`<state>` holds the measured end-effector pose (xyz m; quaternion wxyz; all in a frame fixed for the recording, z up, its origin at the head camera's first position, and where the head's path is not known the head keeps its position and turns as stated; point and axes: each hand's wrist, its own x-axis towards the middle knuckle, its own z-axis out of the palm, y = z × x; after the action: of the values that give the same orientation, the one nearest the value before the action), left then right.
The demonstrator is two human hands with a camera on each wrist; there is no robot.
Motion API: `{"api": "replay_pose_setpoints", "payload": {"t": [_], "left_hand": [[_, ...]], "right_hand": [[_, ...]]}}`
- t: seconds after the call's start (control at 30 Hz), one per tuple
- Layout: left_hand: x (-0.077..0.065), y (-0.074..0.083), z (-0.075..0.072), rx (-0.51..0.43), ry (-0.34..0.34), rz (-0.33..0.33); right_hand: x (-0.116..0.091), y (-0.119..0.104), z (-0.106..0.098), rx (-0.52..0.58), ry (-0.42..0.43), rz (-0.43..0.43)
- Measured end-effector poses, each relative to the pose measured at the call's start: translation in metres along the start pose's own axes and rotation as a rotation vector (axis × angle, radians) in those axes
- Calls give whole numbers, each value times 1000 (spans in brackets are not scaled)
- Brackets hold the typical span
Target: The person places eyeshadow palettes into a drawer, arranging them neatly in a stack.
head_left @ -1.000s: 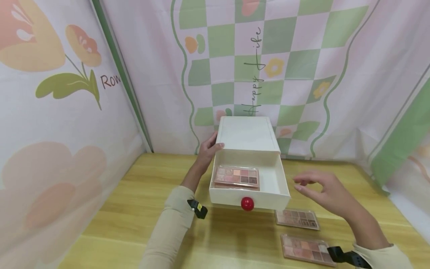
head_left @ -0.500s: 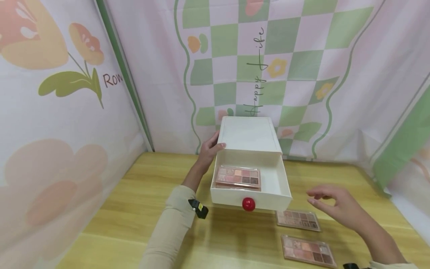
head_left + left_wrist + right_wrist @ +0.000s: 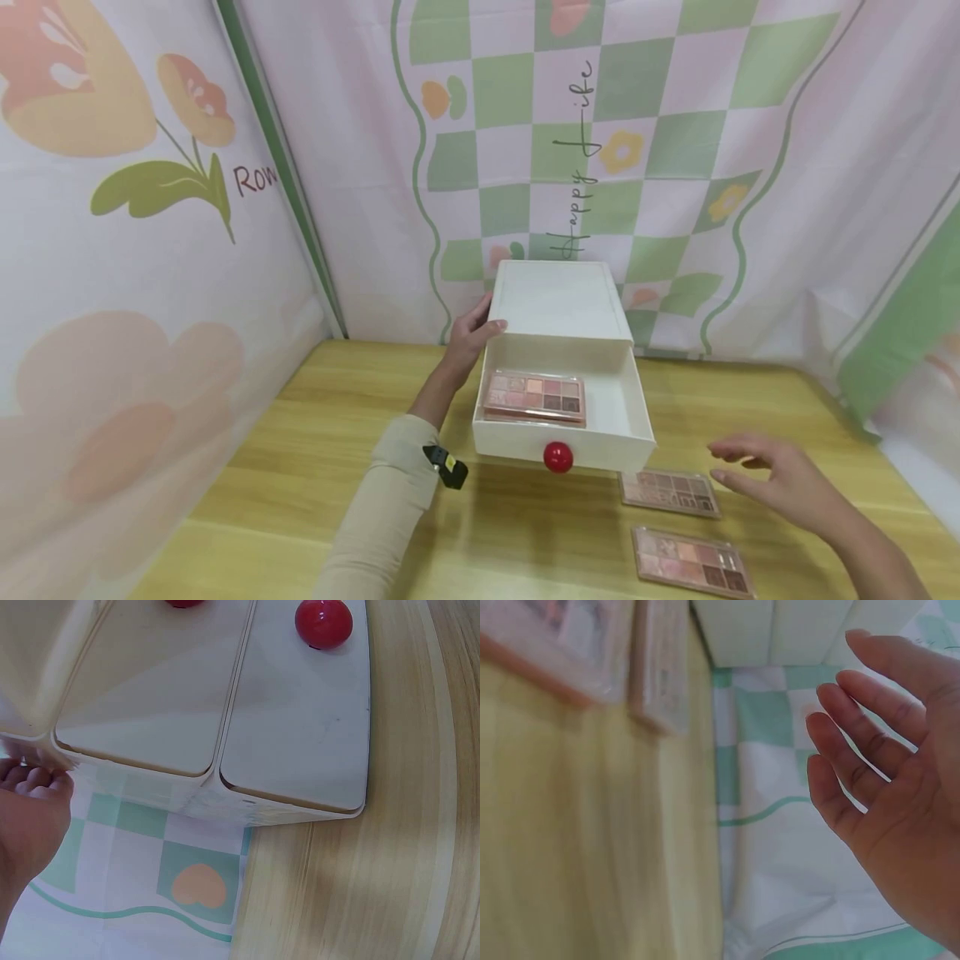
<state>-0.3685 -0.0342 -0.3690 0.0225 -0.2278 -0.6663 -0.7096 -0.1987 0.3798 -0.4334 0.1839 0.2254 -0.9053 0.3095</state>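
Observation:
A white drawer cabinet [image 3: 558, 302] stands at the back of the table, its top drawer [image 3: 510, 442] pulled out by a red knob [image 3: 558, 457] side. Inside lies an eyeshadow palette [image 3: 536, 393], stacked on another, in the left part. My left hand [image 3: 467, 342] grips the cabinet's left side, thumb at the top front edge; the left wrist view shows its fingers [image 3: 34, 780] curled at that side. My right hand [image 3: 780, 479] hovers with relaxed fingers, holding nothing, just right of an eyeshadow palette [image 3: 670, 492] on the table. Another palette [image 3: 692, 561] lies nearer the front.
Below the pulled-out drawer, two shut drawers with red knobs [image 3: 324, 622] show in the left wrist view. Behind the wooden table [image 3: 300, 483] hangs a green-checked cloth [image 3: 592, 167], and a flowered cloth [image 3: 135, 267] covers the left side.
My right hand has moved away from the drawer, rightward and toward the front, near the palettes on the table. My left hand stays on the cabinet.

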Motion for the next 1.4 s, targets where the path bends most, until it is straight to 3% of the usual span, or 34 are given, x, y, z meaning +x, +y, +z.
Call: {"api": "replay_pose_setpoints", "payload": {"t": [0.4, 0.63, 1.03, 1.4], "left_hand": [[0, 0, 0, -1, 0, -12], [0, -1, 0, 2, -1, -5], [0, 0, 0, -10, -1, -8], [-1, 2, 1, -22, -9, -22]], "right_hand": [[-18, 33, 15, 38, -116, 51], [-21, 32, 24, -1, -168, 123], [-16, 35, 31, 9, -284, 144], [-10, 39, 33, 83, -354, 96]]}}
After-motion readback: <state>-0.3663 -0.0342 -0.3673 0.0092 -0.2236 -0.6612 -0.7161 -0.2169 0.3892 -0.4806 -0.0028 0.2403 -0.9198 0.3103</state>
